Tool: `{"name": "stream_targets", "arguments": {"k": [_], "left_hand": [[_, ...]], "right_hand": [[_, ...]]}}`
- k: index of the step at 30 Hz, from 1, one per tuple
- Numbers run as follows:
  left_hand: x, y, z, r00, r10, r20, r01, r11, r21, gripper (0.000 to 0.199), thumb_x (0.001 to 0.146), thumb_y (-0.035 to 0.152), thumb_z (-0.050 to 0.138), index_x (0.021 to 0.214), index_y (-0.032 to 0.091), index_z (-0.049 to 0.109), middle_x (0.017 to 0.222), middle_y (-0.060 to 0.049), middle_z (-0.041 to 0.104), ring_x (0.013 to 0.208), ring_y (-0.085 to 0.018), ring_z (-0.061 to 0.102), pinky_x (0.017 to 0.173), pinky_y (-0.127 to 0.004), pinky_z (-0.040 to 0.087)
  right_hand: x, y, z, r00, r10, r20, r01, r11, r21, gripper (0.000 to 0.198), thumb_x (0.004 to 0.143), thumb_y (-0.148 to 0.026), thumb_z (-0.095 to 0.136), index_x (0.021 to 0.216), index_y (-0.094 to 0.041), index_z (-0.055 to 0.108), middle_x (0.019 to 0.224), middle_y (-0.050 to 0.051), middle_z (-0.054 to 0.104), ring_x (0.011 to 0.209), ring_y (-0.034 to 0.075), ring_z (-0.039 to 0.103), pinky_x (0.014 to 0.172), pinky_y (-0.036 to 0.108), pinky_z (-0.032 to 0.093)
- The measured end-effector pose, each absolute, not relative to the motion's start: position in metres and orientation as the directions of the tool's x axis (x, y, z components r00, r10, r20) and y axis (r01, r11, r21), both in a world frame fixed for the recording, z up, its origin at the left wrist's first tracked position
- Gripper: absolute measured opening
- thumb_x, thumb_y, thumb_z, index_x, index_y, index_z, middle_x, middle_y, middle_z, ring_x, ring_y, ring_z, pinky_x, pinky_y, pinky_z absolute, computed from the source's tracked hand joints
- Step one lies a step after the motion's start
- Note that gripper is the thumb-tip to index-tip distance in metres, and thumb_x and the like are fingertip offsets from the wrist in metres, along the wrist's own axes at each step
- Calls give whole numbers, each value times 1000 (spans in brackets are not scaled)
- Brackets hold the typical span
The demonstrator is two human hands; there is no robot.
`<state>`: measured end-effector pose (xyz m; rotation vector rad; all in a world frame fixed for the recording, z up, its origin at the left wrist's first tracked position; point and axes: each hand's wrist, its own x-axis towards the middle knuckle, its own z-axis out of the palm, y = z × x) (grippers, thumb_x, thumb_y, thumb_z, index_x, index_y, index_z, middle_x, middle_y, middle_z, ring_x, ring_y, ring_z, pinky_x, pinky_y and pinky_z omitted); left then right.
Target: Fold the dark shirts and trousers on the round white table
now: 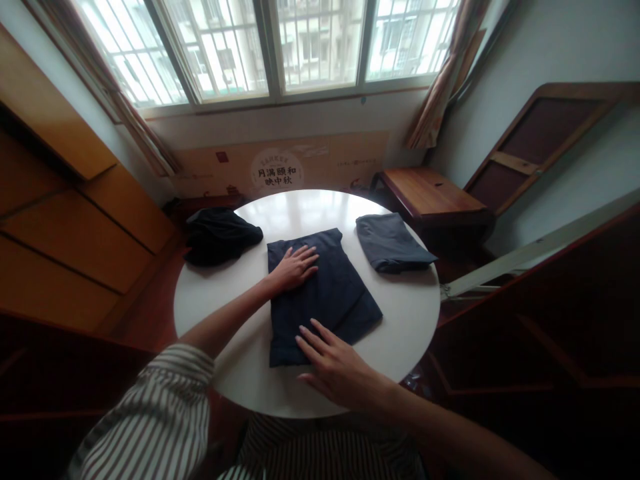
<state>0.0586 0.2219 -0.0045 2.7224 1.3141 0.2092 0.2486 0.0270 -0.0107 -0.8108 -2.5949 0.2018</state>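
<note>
A dark navy folded piece of clothing (325, 293) lies flat in the middle of a round white table (235, 293). Its exact kind is hidden by the folding. My left hand (295, 268) rests on its upper left part, palm down with the fingers stretched out. Over the near edge of the cloth lies my right hand (335, 367), fingers extended and fingertips on the fabric. Neither hand grips anything. To the right sits a folded grey garment (393, 241). A crumpled black garment (220, 235) is heaped at the table's left edge.
Beyond the table's right side stands a low wooden table (435, 190). A printed cardboard panel (320, 160) leans under the barred window (320, 40). Wooden cabinets (75, 227) line the left, and a wooden-framed panel (540, 143) leans on the right wall.
</note>
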Motion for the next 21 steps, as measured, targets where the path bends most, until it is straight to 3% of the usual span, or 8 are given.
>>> {"name": "stream_targets", "arguments": {"k": [3, 7, 10, 12, 16, 19, 21], "left_hand": [[29, 167, 1, 631, 776, 16, 746, -612, 265, 51, 104, 45, 32, 151, 25, 40, 160, -9, 33, 148, -29, 27, 118, -58, 19], [-10, 102, 11, 774, 633, -9, 593, -720, 360, 47, 103, 45, 39, 148, 32, 45, 158, -5, 37, 147, -26, 30, 121, -52, 21], [-27, 69, 10, 831, 556, -3, 527, -785, 325, 60, 97, 48, 51, 153, 32, 35, 163, -5, 25, 151, -31, 17, 122, -54, 18], [-31, 54, 5, 835, 549, 14, 519, -797, 309, 62, 98, 46, 50, 155, 32, 31, 164, -5, 21, 152, -32, 11, 121, -55, 18], [-30, 31, -1, 844, 535, 43, 499, -811, 306, 66, 97, 51, 49, 156, 32, 28, 165, -6, 17, 152, -36, 9, 119, -59, 21], [-30, 16, -3, 853, 520, 34, 496, -830, 255, 89, 82, 66, 62, 157, 31, 27, 165, -10, 16, 150, -43, 10, 116, -65, 22], [-34, 11, -3, 865, 500, 40, 484, -853, 198, 95, 78, 66, 68, 156, 31, 29, 164, -12, 20, 150, -43, 13, 115, -65, 24]], "right_hand": [[286, 56, 8, -725, 610, 319, 513, 788, -342, 56, 98, -42, 51, 146, -13, 48, 147, 16, 51, 139, 31, 43, 114, 56, 35], [335, 101, 7, -754, 611, 242, 521, 780, -347, 74, 90, -53, 62, 153, -25, 37, 158, 9, 36, 148, 32, 26, 118, 58, 27], [351, 114, -7, -788, 592, 170, 512, 783, -354, 86, 84, -59, 68, 155, -27, 33, 161, 8, 31, 150, 33, 18, 120, 57, 23], [353, 109, -14, -795, 588, 151, 510, 781, -360, 90, 82, -61, 68, 156, -25, 31, 162, 10, 28, 151, 34, 16, 121, 56, 21], [351, 78, -15, -800, 587, 126, 503, 770, -391, 102, 76, -66, 71, 156, -19, 31, 162, 14, 25, 150, 36, 16, 120, 53, 27], [355, 53, -13, -809, 580, 92, 500, 763, -408, 109, 71, -69, 72, 157, -17, 29, 162, 16, 23, 150, 37, 17, 119, 53, 29], [360, 43, -11, -817, 572, 77, 496, 764, -412, 107, 74, -67, 72, 157, -17, 28, 162, 15, 24, 150, 36, 18, 119, 51, 31]]}}
